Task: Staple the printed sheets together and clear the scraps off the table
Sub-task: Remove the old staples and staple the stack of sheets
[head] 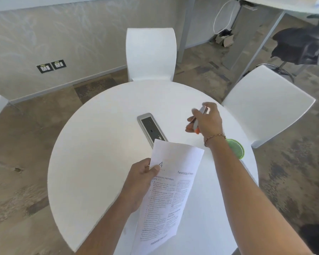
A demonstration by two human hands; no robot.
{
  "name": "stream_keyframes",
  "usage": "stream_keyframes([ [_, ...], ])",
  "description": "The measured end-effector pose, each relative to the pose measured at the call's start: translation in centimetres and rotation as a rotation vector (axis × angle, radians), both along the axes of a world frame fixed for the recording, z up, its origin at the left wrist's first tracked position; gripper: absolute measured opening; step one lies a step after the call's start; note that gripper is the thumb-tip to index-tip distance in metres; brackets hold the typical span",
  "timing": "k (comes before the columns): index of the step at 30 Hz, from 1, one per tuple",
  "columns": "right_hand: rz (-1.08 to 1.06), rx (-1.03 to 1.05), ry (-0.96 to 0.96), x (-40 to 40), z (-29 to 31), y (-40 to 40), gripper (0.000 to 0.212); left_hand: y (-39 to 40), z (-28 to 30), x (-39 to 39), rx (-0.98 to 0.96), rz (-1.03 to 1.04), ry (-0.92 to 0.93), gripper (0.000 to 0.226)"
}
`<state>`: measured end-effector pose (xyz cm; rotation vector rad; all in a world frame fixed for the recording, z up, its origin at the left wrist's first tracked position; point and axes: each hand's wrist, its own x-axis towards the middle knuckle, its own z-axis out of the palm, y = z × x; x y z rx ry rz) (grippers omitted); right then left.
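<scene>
Table [99,144] – smooth matt white; sheets [173,181] – printed paper.

Round table [92,162] in foreground; socket panel [151,128] set in its centre. Printed sheets [170,196] held above the near edge, overlapping the panel's near end. Apparently a stapler [198,124] is right of the panel. One chair [151,54] behind the table, another chair [265,103] at far right.

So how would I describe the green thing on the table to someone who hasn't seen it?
Start at the round white table and go to its right edge, beside the nearer white chair. There, partly hidden under the right forearm, lies a flat green disc with a scalloped rim. It is the only coloured thing lying on the tabletop.
</scene>
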<state>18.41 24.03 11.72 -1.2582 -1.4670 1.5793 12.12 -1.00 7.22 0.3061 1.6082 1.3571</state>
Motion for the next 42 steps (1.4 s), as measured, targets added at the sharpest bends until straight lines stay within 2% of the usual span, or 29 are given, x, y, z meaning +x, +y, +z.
stream_keyframes([
  [2, 0.057, 0.063, 0.007, -1.0, 1.7, -1.6, 0.018, -0.2, 0.4, 0.4, -0.008, -0.005, 0.033, 0.018],
  [6, 0.114, 0.341, -0.264, -2.6, 2.7, -4.5, 0.013, -0.3, 1.0, 0.7, -0.006, 0.002, 0.096, 0.017],
  [16, 0.226, 0.268, -0.369, -3.7, 2.1, -7.8, 0.012, -0.7, 2.1, 1.4, 0.023, -0.011, 0.164, 0.017],
  [25, 0.322, 0.315, -0.549, -4.0, 1.9, -8.2, 0.032, -0.5, 2.4, 1.5, 0.043, -0.027, 0.171, 0.018],
  [35, 0.258, 0.311, -0.566, -5.1, 1.4, -7.8, 0.044, 0.0, 2.1, 1.9, 0.086, -0.048, 0.161, 0.028],
  [42, 0.201, 0.334, -0.561, -5.5, 0.7, -7.8, 0.050, 0.0, 1.9, 2.1, 0.109, -0.024, 0.128, 0.025],
])
